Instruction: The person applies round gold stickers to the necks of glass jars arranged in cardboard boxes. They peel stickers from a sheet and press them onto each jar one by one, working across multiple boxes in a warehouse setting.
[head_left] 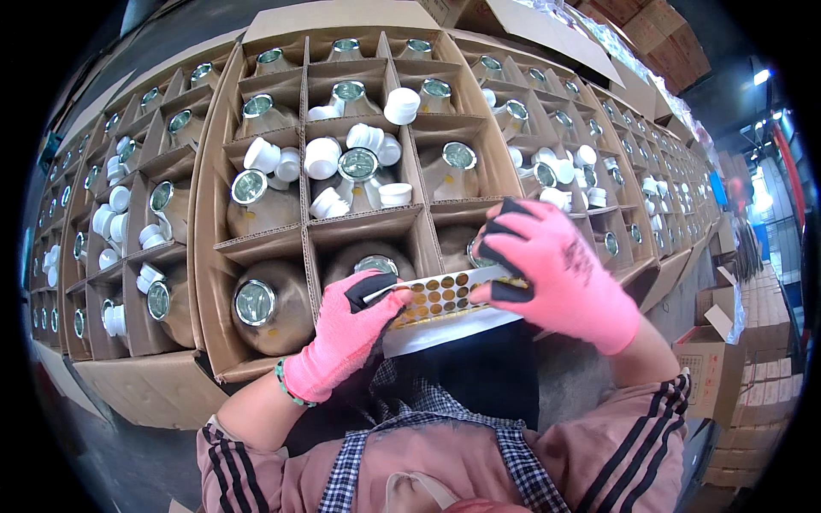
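Observation:
My left hand, in a pink glove with black fingertips, pinches the left end of a sticker sheet printed with round gold stickers. A white lower part of the sheet hangs over my dark apron. At the sheet's right end my right hand, gloved alike, is open: its bent fingers and thumb are apart, with the thumb against the sheet. Those fingers hover over the mouth of a glass jar, which they partly hide. Another glass jar stands left of my left hand, and a third sits just behind it.
The jars stand in a divided cardboard box. White plastic caps lie among them in several cells. A similar box adjoins on the left, and more boxes run off to the right. Cartons are stacked at the far right.

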Tool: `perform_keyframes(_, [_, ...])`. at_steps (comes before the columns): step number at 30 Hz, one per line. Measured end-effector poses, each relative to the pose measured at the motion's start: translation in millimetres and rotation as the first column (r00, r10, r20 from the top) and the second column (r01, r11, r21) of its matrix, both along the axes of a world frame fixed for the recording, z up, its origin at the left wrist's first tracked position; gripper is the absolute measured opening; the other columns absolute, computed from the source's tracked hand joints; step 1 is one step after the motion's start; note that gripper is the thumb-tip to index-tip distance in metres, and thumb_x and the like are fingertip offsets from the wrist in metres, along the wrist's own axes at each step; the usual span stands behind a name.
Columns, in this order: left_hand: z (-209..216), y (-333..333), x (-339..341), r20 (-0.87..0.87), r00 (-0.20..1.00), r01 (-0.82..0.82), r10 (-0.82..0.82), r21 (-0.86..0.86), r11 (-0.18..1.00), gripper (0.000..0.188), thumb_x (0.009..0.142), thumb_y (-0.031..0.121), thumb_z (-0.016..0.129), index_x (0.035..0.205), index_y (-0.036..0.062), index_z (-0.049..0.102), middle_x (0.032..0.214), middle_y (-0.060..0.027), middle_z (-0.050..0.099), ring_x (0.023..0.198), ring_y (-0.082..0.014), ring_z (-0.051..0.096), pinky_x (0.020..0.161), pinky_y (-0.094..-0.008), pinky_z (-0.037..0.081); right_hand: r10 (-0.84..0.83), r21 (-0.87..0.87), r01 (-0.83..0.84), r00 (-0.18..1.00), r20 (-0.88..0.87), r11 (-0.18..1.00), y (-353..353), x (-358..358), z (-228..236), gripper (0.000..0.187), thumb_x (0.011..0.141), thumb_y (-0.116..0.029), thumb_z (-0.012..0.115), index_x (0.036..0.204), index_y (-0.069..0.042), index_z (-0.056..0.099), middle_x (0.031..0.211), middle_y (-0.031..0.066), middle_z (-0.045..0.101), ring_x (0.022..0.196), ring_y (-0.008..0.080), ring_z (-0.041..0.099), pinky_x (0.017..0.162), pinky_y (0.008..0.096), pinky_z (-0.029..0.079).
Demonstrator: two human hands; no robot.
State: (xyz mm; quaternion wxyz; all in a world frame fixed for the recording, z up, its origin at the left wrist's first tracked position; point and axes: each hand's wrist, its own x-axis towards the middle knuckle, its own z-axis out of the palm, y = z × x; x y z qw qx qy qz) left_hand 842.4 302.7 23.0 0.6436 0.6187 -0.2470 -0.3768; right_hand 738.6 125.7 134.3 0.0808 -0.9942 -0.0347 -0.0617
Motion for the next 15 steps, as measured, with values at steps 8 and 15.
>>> perform_keyframes(8, [-6,1,-4,0.009,0.999,-0.035,0.036,-0.09,0.995,0.015,0.076,0.012,0.063,0.082,-0.0014,0.061,0.067,-0.0005,0.055,0.063,-0.0057,0.049,0.056,-0.0223,0.041,-0.096,0.095,0.1,0.995,-0.04,0.991,9,-10,-22,0.015,0.066,-0.012,0.065,0.074,-0.005,0.055,0.075,0.0095,0.056,0.08,0.0294,0.052,0.075,0.0366,0.04])
perform_keyframes(15, [-7,0,-6,0.087,0.994,-0.06,0.072,-0.129,0.99,0.015,0.075,0.012,0.064,0.081,-0.0014,0.061,0.07,-0.0036,0.055,0.063,-0.0098,0.05,0.057,-0.0234,0.041,-0.103,0.062,0.1,0.993,0.06,0.993,18,-12,-20,0.013,0.067,-0.011,0.065,0.074,-0.005,0.056,0.074,0.0096,0.056,0.078,0.0295,0.053,0.073,0.0364,0.04])
